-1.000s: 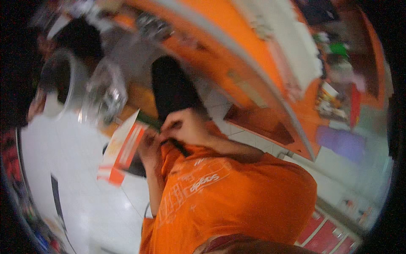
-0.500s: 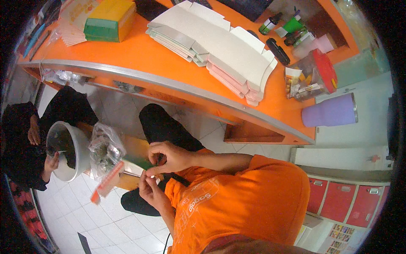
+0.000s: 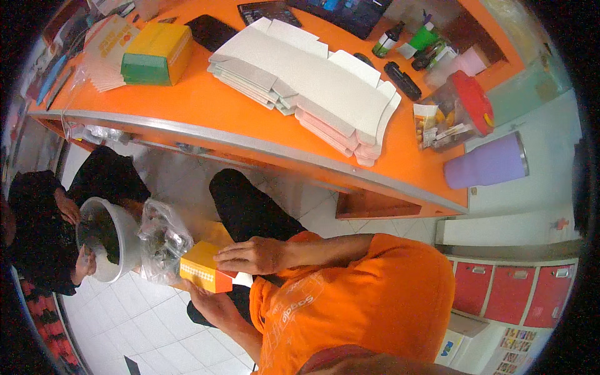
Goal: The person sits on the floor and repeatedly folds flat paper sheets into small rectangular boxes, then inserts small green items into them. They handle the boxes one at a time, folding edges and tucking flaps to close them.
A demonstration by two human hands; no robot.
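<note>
A small yellow and orange carton box (image 3: pixel 199 261) is held over my lap. My left hand (image 3: pixel 209 299) grips it from below, with part of the fingers hidden under it. My right hand (image 3: pixel 255 254) lies over its near end, the fingers together along the top and side and the thumb out of sight. A white flap (image 3: pixel 242 279) juts out below my right hand, toward my body. Just beyond the box is a clear plastic bag (image 3: pixel 161 234) with dark contents. Past it stands a white bucket (image 3: pixel 122 240) with something dark inside.
A person in black (image 3: pixel 44 231) has a hand at the bucket. On the orange counter (image 3: pixel 250 131) lie stacked flat white cartons (image 3: pixel 300 69), a yellow-green box (image 3: pixel 159 55), a red-lidded jar (image 3: pixel 459 106) and a purple tumbler (image 3: pixel 487 162). Red lockers (image 3: pixel 509 290) line the right.
The blurred carton with orange ends has turned and now shows as a yellow box between my hands. My right hand went from a pinch to lying over it. The view has shifted slightly.
</note>
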